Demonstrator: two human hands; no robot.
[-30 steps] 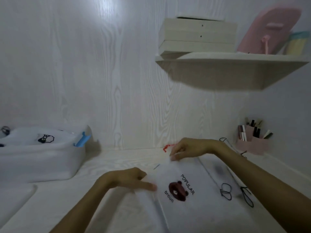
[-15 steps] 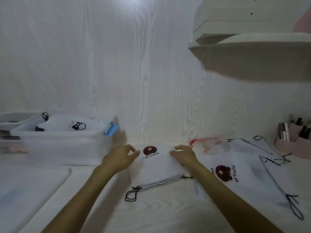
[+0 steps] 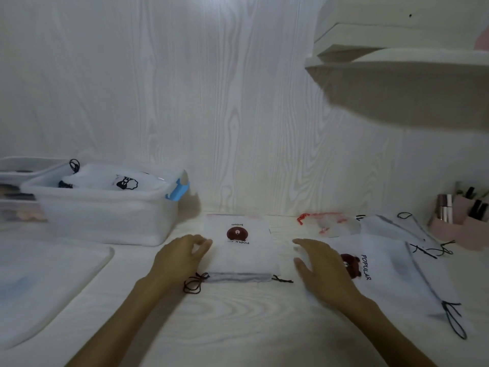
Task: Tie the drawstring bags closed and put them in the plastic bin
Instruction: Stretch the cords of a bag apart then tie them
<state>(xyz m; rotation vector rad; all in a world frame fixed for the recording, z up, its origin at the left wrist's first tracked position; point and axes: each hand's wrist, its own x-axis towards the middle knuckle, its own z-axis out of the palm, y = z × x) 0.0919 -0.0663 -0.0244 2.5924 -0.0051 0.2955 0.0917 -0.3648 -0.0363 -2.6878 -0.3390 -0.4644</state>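
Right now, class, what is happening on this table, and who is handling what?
A person is working on a white drawstring bag with a brown bear print, lying flat on the table. The left hand touches its left edge; the right hand hovers open beside its right edge. The bag's dark cords lie loose at the near end, not yet tied. The plastic bin at left already holds one bag. More bags wait at right.
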